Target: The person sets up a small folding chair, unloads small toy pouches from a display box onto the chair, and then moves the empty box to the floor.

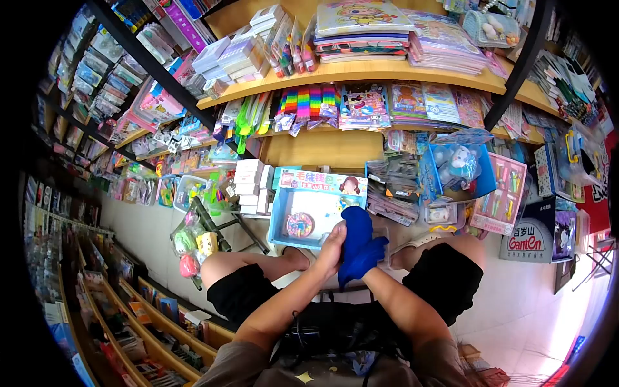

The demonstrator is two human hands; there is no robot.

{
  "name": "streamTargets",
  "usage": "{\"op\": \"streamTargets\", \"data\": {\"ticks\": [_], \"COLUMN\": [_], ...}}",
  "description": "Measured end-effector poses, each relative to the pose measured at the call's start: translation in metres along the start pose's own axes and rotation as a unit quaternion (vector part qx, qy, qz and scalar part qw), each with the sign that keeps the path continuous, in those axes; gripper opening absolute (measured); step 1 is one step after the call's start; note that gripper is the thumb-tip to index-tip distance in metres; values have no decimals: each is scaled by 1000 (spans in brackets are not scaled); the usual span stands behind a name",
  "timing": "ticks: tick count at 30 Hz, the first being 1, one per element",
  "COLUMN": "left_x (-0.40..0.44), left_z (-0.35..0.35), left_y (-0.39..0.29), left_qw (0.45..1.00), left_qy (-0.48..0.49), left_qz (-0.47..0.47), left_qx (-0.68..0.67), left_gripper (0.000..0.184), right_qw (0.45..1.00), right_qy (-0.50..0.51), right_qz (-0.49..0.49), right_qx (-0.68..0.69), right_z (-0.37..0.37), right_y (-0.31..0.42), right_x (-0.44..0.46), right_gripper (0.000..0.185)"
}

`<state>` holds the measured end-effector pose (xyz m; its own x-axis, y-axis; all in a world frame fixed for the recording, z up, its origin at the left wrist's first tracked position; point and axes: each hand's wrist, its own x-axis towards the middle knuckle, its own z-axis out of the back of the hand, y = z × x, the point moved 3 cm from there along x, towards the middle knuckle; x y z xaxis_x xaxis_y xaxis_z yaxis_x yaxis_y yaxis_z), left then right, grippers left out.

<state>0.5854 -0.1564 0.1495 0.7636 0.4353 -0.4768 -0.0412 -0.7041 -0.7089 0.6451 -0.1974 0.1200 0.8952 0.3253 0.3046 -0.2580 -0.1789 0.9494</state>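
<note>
A blue cloth (pixel 362 242) is bunched between my hands, in front of the right end of an open light-blue display box (pixel 278 222). My right hand is in the cloth, which covers its fingers and most of its back. Up against the cloth's left side is my left hand (pixel 332 248), closed, thumb uppermost. What its fingers grip is hidden. Inside the box lies a round, colourful, patterned item (pixel 300 224) towards the left. Small printed pieces show near the box's far right corner.
Wooden shelves (pixel 361 69) with stacked books and stationery span the front. White boxes (pixel 249 177) stand left of the display box, near a folding stool (pixel 222 226) and bagged toys (pixel 187 242). To the right are a blue bin (pixel 458 184) and a Ganten carton (pixel 530 232).
</note>
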Motion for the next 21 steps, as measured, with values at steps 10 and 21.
{"op": "streamTargets", "data": {"ticks": [10, 21], "left_x": [-36, -43], "left_z": [1, 15], "left_y": [-36, -51], "left_qw": [990, 987], "left_qy": [133, 126], "left_qz": [-46, -76], "left_qx": [-22, -58], "left_gripper": [47, 47], "right_qw": [784, 959], "right_qy": [248, 253], "right_qz": [-33, -127], "right_qx": [-568, -3], "right_z": [40, 17], "right_y": [-29, 35], "right_x": [48, 47], "right_gripper": [22, 11]}}
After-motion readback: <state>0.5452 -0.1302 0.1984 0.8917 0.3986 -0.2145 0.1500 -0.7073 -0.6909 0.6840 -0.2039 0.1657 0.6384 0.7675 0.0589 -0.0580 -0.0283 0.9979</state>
